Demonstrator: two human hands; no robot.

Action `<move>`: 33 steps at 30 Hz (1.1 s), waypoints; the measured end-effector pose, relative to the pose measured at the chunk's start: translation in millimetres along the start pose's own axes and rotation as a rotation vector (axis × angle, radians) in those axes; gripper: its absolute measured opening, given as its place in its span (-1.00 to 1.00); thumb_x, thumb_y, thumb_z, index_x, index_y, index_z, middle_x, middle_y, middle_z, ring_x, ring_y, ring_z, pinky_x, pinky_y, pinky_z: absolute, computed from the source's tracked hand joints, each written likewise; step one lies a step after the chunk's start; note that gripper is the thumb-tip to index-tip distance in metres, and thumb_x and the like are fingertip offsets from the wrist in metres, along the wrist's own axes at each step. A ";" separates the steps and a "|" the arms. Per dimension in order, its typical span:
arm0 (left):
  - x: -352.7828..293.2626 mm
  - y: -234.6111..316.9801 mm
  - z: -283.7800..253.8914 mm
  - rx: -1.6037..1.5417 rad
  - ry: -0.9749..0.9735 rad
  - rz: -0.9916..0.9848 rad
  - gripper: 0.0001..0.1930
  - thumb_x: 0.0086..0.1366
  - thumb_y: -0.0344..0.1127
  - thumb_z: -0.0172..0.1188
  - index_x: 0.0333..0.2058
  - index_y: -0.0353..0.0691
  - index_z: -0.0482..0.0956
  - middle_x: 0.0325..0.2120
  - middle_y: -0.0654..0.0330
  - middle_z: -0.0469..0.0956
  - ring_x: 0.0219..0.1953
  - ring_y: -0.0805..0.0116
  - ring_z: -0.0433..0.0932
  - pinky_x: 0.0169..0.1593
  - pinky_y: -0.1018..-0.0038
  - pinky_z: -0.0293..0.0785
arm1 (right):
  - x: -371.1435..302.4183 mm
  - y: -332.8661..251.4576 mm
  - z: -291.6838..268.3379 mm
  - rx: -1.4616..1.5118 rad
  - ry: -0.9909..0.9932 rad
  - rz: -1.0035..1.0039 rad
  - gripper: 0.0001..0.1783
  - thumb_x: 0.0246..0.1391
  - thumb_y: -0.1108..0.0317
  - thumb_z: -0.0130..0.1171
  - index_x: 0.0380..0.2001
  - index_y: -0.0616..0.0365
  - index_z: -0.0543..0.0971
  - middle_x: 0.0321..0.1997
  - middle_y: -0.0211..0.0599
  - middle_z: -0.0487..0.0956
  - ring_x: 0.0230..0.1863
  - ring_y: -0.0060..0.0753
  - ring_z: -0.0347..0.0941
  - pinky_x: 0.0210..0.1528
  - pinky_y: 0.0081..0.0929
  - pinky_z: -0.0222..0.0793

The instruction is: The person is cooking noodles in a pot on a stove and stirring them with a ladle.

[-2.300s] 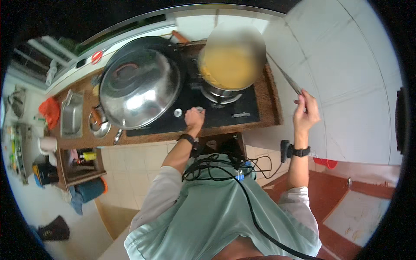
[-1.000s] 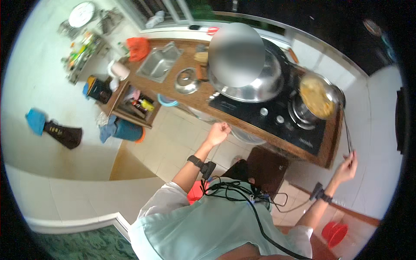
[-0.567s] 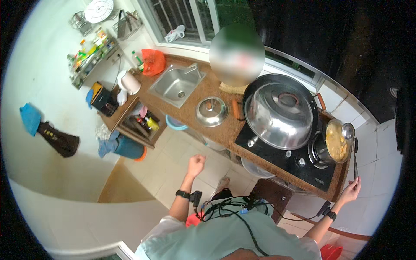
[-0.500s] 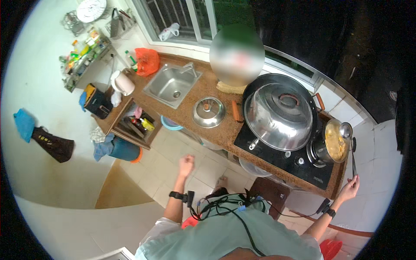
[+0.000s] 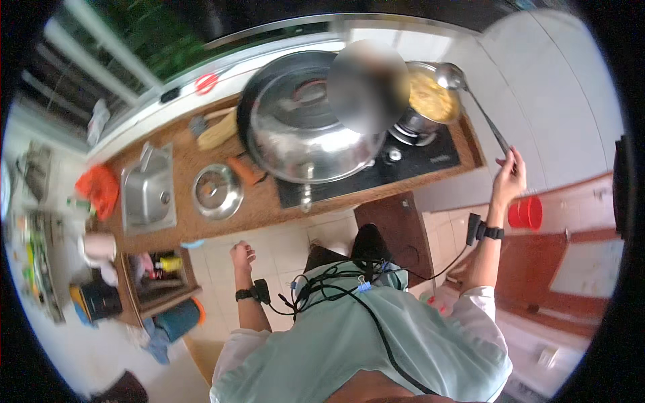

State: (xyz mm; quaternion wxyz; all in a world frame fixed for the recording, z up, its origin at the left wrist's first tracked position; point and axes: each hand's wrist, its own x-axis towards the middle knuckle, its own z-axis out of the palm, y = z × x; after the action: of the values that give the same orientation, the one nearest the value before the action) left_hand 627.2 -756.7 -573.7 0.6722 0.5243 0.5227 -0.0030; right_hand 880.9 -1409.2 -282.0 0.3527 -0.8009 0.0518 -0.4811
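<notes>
My right hand (image 5: 512, 178) is closed around the upper end of a long-handled metal ladle (image 5: 485, 119). The ladle's bowl rests at or just above the right rim of a steel pot (image 5: 418, 122); whether they touch, I cannot tell. Yellow food (image 5: 430, 96) fills the pot, which sits at the right of the black cooktop (image 5: 420, 161). My left hand (image 5: 243, 256) hangs over the floor in front of the counter, holding nothing, its fingers loosely bent and apart. Left of the pot, a big domed steel lid (image 5: 316, 151) covers a black wok (image 5: 250, 87).
A smaller round lid (image 5: 218, 193) lies on the brown counter (image 5: 262, 216), left of the wok. Farther left are a steel sink (image 5: 144, 201) and an orange plastic bag (image 5: 99, 190). An open drawer (image 5: 161, 289) juts out. A red bucket (image 5: 525, 213) stands at right.
The view has swung toward the right, so counter and cooktop now sit farther left. My right hand still grips the ladle at the pot's rim. My left hand's fingers have loosened.
</notes>
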 end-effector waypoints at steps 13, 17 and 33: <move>-37.6 -89.4 100.6 -0.049 -0.036 0.301 -0.79 0.34 -0.16 0.06 -0.44 -0.09 0.45 -0.61 0.29 0.41 -0.58 0.39 0.42 -0.53 0.44 0.39 | 60.9 70.6 -32.9 -0.178 -0.157 -0.288 -0.81 0.10 0.52 0.30 -0.18 0.16 0.66 -0.32 -0.20 0.62 -0.40 -0.31 0.58 -0.34 -0.47 0.50; -83.9 -163.1 118.4 -0.253 -0.080 -0.199 -0.74 0.39 -0.20 0.00 -0.52 -0.07 0.36 -0.68 0.31 0.34 -0.66 0.38 0.34 -0.59 0.49 0.28 | 92.6 109.4 -16.0 -0.030 -0.165 -0.297 -0.79 0.07 0.52 0.32 -0.18 0.15 0.67 -0.33 -0.20 0.62 -0.40 -0.27 0.58 -0.33 -0.45 0.49; -205.5 -209.8 184.6 -0.146 0.260 -0.264 -0.80 0.34 -0.22 0.10 -0.44 -0.12 0.39 -0.60 0.24 0.37 -0.52 0.31 0.47 -0.48 0.42 0.42 | 141.6 155.6 13.9 0.152 -0.241 -0.306 -0.79 0.07 0.58 0.31 -0.19 0.19 0.66 -0.30 -0.17 0.65 -0.34 -0.24 0.60 -0.29 -0.44 0.50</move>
State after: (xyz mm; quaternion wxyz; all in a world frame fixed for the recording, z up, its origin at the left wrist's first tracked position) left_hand 547.3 -1093.7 -593.6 0.6290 0.3971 0.6682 0.0144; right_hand 1007.3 -1577.9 -277.7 0.3385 -0.8223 -0.1496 -0.4322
